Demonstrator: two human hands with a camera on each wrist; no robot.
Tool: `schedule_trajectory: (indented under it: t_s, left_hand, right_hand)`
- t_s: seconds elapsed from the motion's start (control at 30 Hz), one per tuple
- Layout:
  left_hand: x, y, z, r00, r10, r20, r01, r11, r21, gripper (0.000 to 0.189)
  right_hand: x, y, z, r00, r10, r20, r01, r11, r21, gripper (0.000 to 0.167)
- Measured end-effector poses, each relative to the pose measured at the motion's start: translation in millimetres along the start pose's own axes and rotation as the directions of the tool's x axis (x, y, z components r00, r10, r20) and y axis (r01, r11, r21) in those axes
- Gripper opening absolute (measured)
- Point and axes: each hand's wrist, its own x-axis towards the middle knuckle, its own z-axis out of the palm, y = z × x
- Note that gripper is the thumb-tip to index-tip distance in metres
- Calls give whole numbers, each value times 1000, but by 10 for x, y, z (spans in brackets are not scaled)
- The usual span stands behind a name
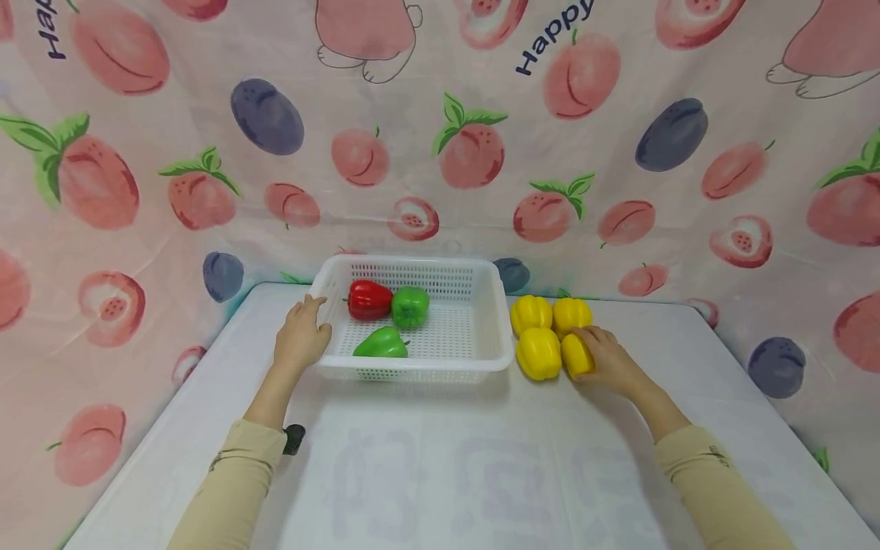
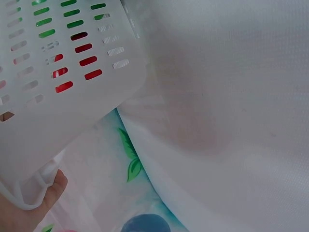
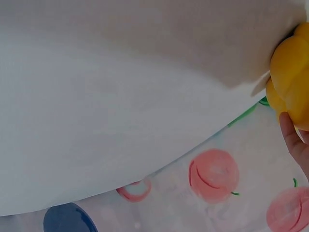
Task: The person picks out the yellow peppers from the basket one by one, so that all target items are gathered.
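My left hand point(image 1: 300, 336) holds the left rim of a white plastic basket point(image 1: 412, 365); in the left wrist view its fingers point(image 2: 57, 187) reach past the rim. A red bell pepper point(image 1: 370, 300) and a green bell pepper point(image 1: 410, 308) sit side by side in the basket, with another green bell pepper point(image 1: 382, 344) near the front wall. To the basket's right, my right hand point(image 1: 608, 361) grips a yellow bell pepper point(image 1: 576, 357), fingers over its top and thumb at its near side. In the right wrist view only part of that hand point(image 3: 297, 142) shows beside yellow peppers.
Three more yellow bell peppers, one at the front point(image 1: 539, 354) and two behind point(image 1: 531, 315) point(image 1: 571, 315), cluster between the basket and my right hand. A white cloth covers the table point(image 1: 447, 458). Behind it hangs a fruit-print curtain point(image 1: 412, 153).
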Motion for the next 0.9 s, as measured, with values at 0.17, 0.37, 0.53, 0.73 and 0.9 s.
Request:
schedule_trajectory:
  t_s: [0.17,0.37,0.53,0.73,0.9]
  left_hand:
    - [-8,2,-11,1000,-6,4,6,1000,-5,53]
    - [5,10,0,1000,-7,7,7,1000,-6,53]
    - [10,7,2,1000,-4,-3,4,1000,4,53]
    - [9,11,-4,1000,-5,5,5,1000,5,53]
    - [4,20,-16,1000,-2,8,2,1000,7,53]
  right_hand:
    - [38,-8,-7,999,26,22,-27,999,28,75]
    - [40,8,14,999,31,14,-32,998,62,75]
    - [39,0,24,999,34,16,-35,995,89,76]
    - [31,2,43,998,49,40,-53,994,97,76]
    - [26,-16,35,997,63,51,-68,992,104,76]
